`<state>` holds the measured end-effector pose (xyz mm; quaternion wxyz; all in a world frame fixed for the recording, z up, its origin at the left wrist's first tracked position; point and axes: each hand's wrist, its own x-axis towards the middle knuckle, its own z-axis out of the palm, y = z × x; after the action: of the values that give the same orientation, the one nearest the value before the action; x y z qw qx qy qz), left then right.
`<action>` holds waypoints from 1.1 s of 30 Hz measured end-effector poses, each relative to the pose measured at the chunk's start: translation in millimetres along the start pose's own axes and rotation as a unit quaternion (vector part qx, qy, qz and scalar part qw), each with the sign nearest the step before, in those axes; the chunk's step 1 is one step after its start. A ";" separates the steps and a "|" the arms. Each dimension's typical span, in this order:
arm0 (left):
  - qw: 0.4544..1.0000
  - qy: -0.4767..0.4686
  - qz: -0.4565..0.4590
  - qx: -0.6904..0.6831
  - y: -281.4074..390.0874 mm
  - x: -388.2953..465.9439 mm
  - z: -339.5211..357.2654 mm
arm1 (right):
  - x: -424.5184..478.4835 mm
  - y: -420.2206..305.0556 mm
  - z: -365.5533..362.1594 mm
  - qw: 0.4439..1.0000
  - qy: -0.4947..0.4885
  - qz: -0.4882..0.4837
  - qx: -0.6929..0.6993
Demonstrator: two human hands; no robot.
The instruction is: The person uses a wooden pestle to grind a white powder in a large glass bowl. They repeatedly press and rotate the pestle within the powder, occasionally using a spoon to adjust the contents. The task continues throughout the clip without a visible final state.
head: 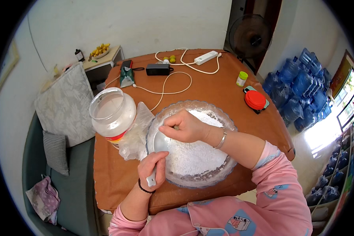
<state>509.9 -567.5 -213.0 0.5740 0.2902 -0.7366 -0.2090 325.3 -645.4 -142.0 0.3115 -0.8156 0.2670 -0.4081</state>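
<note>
A large glass bowl [231, 165] with a scalloped rim stands in front of me, holding a broad heap of white powder [191, 157]. At its near left rim, my left hand [153, 169] grips a white handle [151, 178] with a hole in its end; the far end of this utensil reaches into the bowl, partly hidden by the hand. My right hand [184, 126] is curled above the powder, around a small greenish thing [176, 127] that barely shows. Left of the bowl are a crumpled clear plastic bag [132, 144] and a wide-mouthed clear jar [113, 124], lidless.
On the brown-covered table [121, 180] lie a power strip [206, 57] with white cable, a dark box-shaped device [158, 70], a green packet [126, 77], a green-capped bottle [242, 79] and a red round lid-like object [255, 99]. A sofa [73, 188] stands left; water jugs [301, 85] right.
</note>
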 end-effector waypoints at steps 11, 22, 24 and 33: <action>1.000 -0.012 0.017 -0.011 -2.4 1.1 0.9 | -12.1 24.7 -43.7 0.932 0.251 0.183 0.186; 1.000 -0.008 0.012 -0.011 -0.3 1.5 0.2 | 1.4 17.5 1.6 0.990 0.114 0.069 0.036; 1.000 -0.009 0.012 -0.009 0.6 3.1 -0.6 | 8.3 26.8 -0.7 0.962 0.241 0.101 0.074; 1.000 -0.012 0.021 -0.010 2.9 6.1 -1.0 | -15.9 30.9 -57.3 0.920 0.270 0.160 0.235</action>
<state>509.2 -569.4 -206.4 0.5722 0.2663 -0.7473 -0.2077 263.8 -671.5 -145.3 0.4712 -0.5241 0.3648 -0.6085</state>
